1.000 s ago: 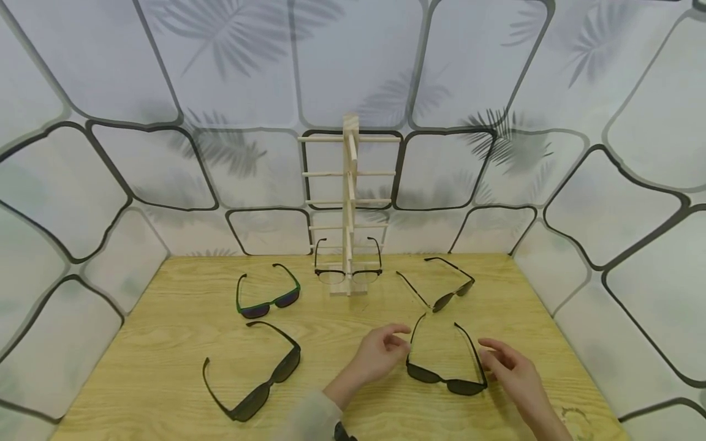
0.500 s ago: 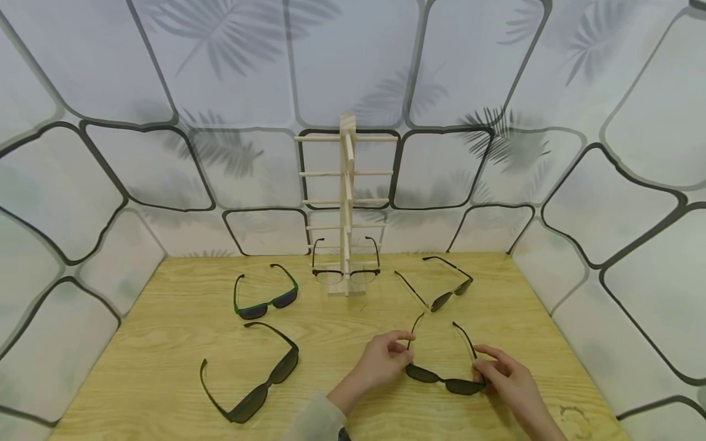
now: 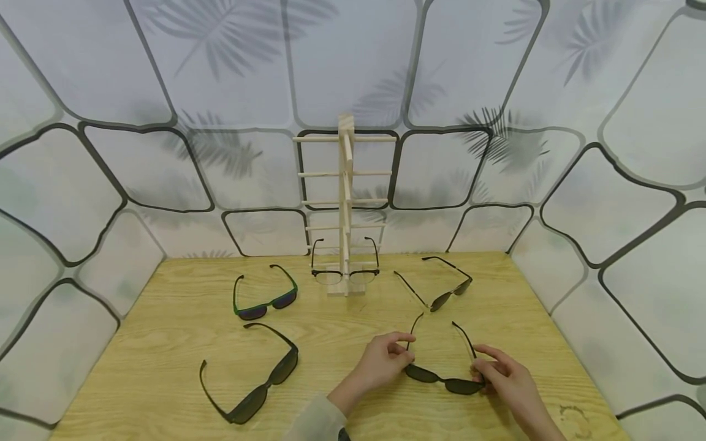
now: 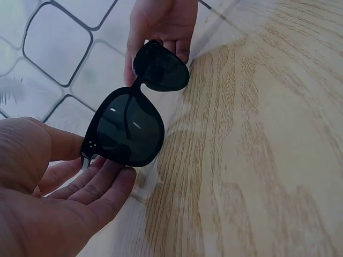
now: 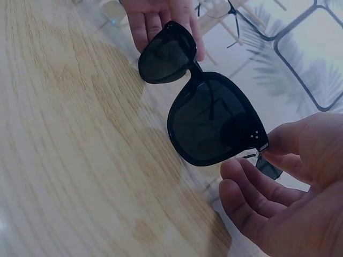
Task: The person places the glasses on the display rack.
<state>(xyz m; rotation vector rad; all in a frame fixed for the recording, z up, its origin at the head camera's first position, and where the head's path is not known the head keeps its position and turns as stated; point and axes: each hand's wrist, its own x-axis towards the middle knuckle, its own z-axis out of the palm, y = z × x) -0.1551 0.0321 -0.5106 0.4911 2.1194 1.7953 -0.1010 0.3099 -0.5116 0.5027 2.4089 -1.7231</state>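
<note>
Black sunglasses (image 3: pixel 462 386) with dark lenses stand on the wooden table in the head view, temples unfolded and pointing away from me. My left hand (image 3: pixel 382 362) pinches them at the left hinge, thumb and fingers about the temple. At the opposite hinge my right hand (image 3: pixel 508 378) grips the other temple. Up close in the left wrist view, the lens front (image 4: pixel 128 128) shows small silver dots at its corner, with the left thumb and fingers at the hinge. The right wrist view shows the right fingers (image 5: pixel 252 198) under the other corner of the frame.
A wooden display rack (image 3: pixel 345 184) stands at the back, with clear-lens eyeglasses (image 3: pixel 362 276) at its foot. Green-framed sunglasses (image 3: pixel 270 306) and larger black sunglasses (image 3: pixel 250 401) lie on the left. Thin-framed sunglasses (image 3: pixel 441 300) lie behind my hands. Patterned walls (image 3: pixel 242 171) enclose the table.
Both hands have closed in from either side and taken hold of the black sunglasses at the hinges. Over the last half second hands and sunglasses hardly move.
</note>
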